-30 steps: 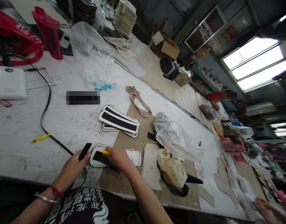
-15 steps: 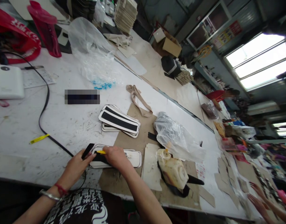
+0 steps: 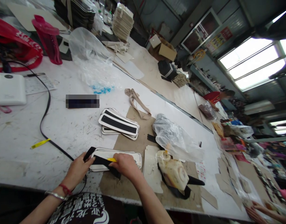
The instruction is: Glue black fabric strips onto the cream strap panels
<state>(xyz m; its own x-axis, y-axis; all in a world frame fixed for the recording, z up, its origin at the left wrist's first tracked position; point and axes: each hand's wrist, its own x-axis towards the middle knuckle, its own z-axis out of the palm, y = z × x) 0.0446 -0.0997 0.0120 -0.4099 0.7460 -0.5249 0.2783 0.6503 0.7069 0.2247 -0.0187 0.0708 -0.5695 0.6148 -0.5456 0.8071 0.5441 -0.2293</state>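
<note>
My left hand (image 3: 79, 169) pinches one end of a black strip (image 3: 101, 161), a folded part of which sticks up beyond the fingers. The strip slants over a stack of white rounded panels (image 3: 104, 151) close to the table's near edge. In my right hand (image 3: 127, 165), closed at the strip's other end, is a small yellow object (image 3: 112, 160) whose kind I cannot make out. A loose black end hangs below that hand. Farther back lies a fanned pile of white panels with black strips (image 3: 119, 124) on them.
To the right stand a stained plastic container (image 3: 174, 174) and pale sheets (image 3: 152, 169), with a clear plastic bag (image 3: 173, 133) behind. A beige fabric strap (image 3: 138, 104) lies beyond the pile. A black cord (image 3: 46, 109) crosses the left side. Another person's hands (image 3: 255, 211) show far right.
My right hand has slid right along the panel stack with the yellow object. The black strip now stretches between both hands. My left hand keeps its pinch. The view has shifted slightly.
</note>
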